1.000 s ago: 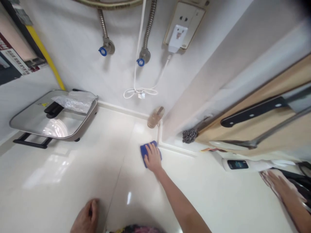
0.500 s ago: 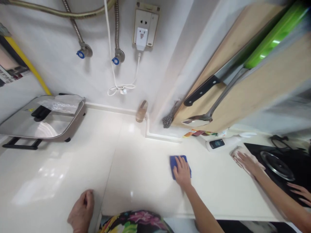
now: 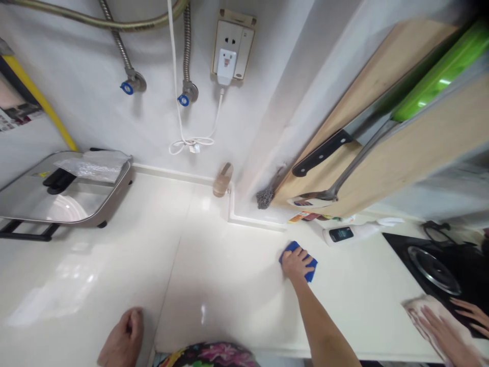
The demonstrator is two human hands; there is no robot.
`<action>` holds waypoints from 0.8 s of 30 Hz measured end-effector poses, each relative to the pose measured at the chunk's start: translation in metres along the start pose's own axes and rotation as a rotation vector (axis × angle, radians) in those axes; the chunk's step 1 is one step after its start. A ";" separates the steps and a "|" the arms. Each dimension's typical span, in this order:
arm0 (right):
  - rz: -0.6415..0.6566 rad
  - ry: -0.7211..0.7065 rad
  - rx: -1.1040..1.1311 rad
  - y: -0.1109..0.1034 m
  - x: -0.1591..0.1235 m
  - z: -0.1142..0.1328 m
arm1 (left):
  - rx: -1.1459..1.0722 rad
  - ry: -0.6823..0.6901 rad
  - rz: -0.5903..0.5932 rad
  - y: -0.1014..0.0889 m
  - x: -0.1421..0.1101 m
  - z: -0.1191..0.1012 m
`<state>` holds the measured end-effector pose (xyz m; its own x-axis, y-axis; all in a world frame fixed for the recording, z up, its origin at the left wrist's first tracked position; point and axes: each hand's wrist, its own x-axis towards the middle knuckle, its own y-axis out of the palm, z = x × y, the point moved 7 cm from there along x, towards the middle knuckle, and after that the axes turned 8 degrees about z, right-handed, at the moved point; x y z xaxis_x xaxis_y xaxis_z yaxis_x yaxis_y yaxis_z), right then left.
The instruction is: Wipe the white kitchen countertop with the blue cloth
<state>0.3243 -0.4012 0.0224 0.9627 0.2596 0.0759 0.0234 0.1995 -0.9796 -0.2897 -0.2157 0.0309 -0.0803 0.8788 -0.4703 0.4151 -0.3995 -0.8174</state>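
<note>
While the right hand [image 3: 298, 265] presses a soft blue cloth [image 3: 310, 270] with its spread fingers [image 3: 303, 258] on top, on the smooth cream counter [image 3: 229, 285], the left hand [image 3: 124, 339] lies curled, and I cannot tell if it holds something.
</note>
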 end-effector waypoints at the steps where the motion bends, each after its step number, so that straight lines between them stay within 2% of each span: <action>1: 0.003 -0.019 0.003 0.003 0.001 0.017 | 0.000 0.005 0.003 0.001 0.001 0.000; 4: 0.007 -0.086 0.014 0.014 -0.005 0.069 | -0.012 0.010 0.011 0.004 0.001 0.001; 7: 0.007 -0.118 0.025 0.024 -0.029 0.116 | -0.026 0.009 0.017 0.005 0.000 0.001; 10: 0.023 -0.224 0.015 0.030 -0.068 0.162 | -0.026 0.013 0.004 0.004 -0.003 -0.002; 13: 0.070 -0.439 -0.039 0.032 -0.119 0.208 | -0.024 0.032 -0.016 0.002 -0.008 -0.006; 15: 0.126 -0.586 -0.073 0.031 -0.156 0.230 | -0.024 0.043 -0.044 0.000 -0.011 -0.008; 17: 0.189 -0.735 -0.084 0.028 -0.190 0.241 | -0.025 0.054 -0.074 0.000 -0.013 -0.009; 19: 0.249 -0.901 -0.078 0.023 -0.218 0.241 | -0.022 0.065 -0.103 0.001 -0.014 -0.007; 21: 0.298 -1.069 -0.058 0.015 -0.240 0.226 | -0.019 0.077 -0.130 0.003 -0.014 -0.005; 24: 0.342 -1.278 -0.021 0.000 -0.259 0.184 | -0.028 0.110 -0.162 0.005 -0.015 -0.003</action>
<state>0.0257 -0.2947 0.0366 -0.0096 0.9979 -0.0645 -0.1534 -0.0652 -0.9860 -0.2837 -0.2299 0.0351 -0.0494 0.9549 -0.2928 0.4303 -0.2442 -0.8690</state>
